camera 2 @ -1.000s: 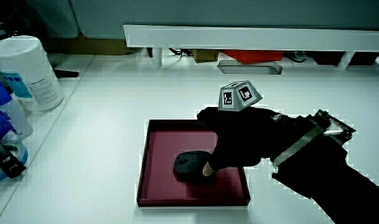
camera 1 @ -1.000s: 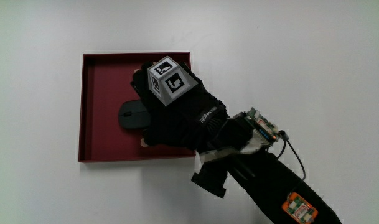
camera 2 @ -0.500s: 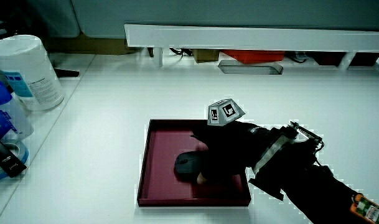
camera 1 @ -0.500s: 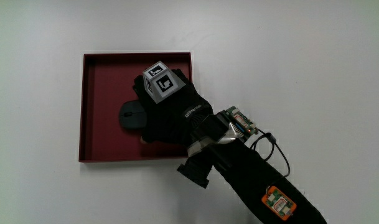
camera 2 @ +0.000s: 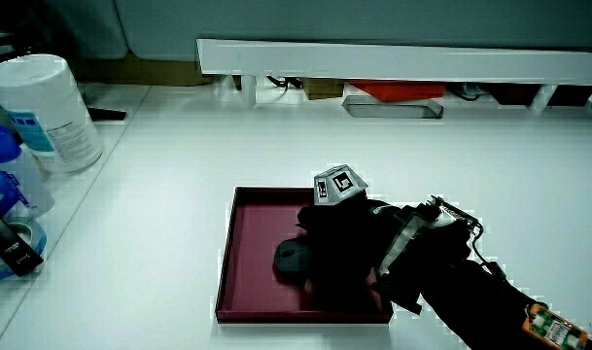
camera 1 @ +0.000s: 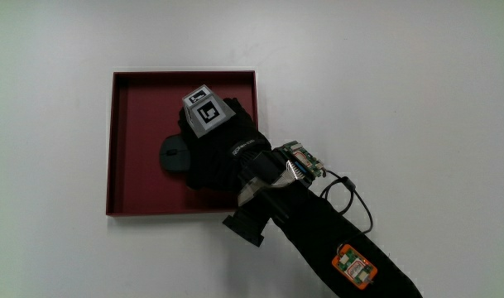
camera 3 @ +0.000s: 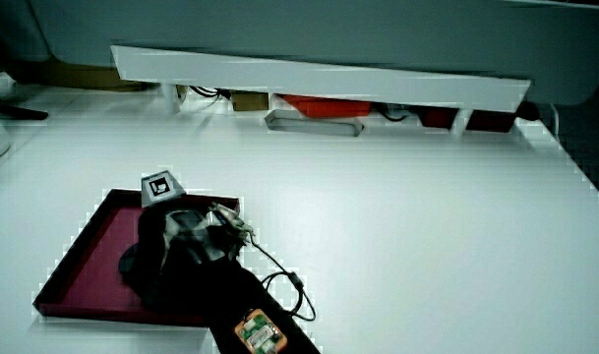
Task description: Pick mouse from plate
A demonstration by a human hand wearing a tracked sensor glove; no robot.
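White table, low partition at its edge in both side views. We see the dark red plate holding the black mouse. The hand sits on top of the mouse, covering most of it; we cannot tell how far the fingers close. We judge this the grasp step, the lift not yet done: next needs a firm closure, then straight up clear of the plate's rim. The mouse's long axis seems to run 3 to 9 o'clock in the main view, exposed end at 9.
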